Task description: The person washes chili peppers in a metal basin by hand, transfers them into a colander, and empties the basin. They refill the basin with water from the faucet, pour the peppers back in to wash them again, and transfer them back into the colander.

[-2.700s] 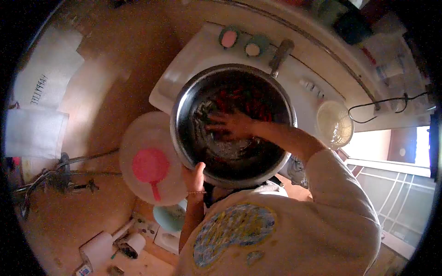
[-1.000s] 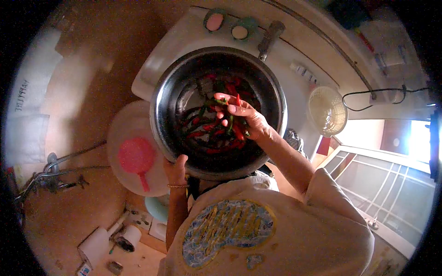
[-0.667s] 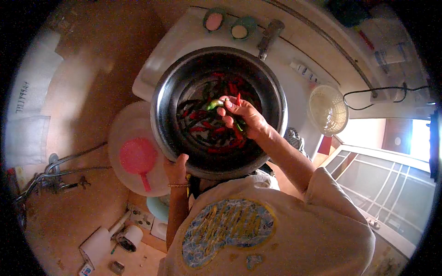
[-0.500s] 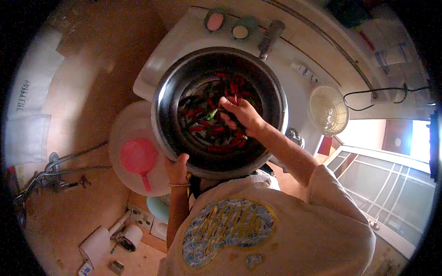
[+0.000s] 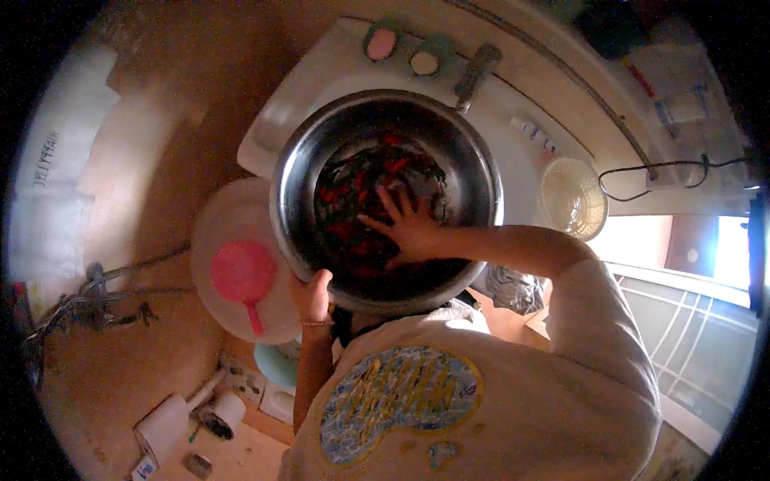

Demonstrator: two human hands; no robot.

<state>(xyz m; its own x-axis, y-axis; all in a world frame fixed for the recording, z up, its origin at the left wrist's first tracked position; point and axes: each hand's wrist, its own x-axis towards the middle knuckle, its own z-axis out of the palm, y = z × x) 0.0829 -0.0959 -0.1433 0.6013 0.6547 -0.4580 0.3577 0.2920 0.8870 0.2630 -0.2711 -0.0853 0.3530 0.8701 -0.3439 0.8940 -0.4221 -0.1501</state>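
Note:
A wide steel basin (image 5: 473, 156) sits at the front of the washbasin, its inside dark and shiny. Red and green chili peppers (image 5: 393, 166) lie loosely across its bottom. My right hand (image 5: 411, 228) is down inside with fingers spread over the peppers, palm downward, holding none of them. At the basin's lower left, my left hand (image 5: 311, 297) grips the rim, thumb on top and the other fingers hidden beneath.
The white washbasin (image 5: 297, 88) carries two soap dishes (image 5: 425, 63) and a tap (image 5: 479, 76). A cream plastic basket (image 5: 573, 198) stands at right. On the left, a pink ladle-shaped scoop (image 5: 242, 272) lies over a pale round tub (image 5: 210, 220).
My right hand has let go of the pepper between its fingers, opened out and moved lower among the peppers. My left hand keeps its hold on the rim.

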